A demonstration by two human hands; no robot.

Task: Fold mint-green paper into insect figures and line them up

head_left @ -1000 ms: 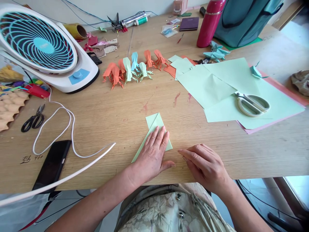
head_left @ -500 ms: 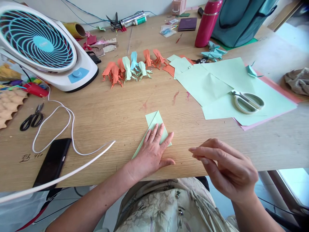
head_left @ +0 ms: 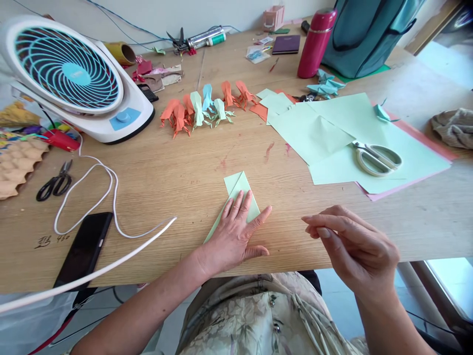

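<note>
My left hand (head_left: 236,229) lies flat with spread fingers on a folded light green sheet of paper (head_left: 234,183), pressing it to the table. The upper end of the paper shows a diagonal folded edge, and a long thin strip of it runs down beside my fingers; the rest is under my palm. To the right, my right hand (head_left: 354,246) hovers above the table's near edge, apart from the paper. Its fingers are curled with the thumb drawn up against them, and nothing shows between the tips.
Several folded paper figures (head_left: 197,108) stand at the back. White-handled scissors (head_left: 379,159) rest on green sheets (head_left: 332,170) at right. On the left are a fan (head_left: 74,74), black scissors (head_left: 55,182), a phone (head_left: 84,249) and a white cable (head_left: 136,251). A red bottle (head_left: 316,44) stands behind.
My right hand has shifted slightly to the right, its fingers curled a little more. My left hand stays flat on the paper, with its thumb and index finger nudged outward. The view moved slightly.
</note>
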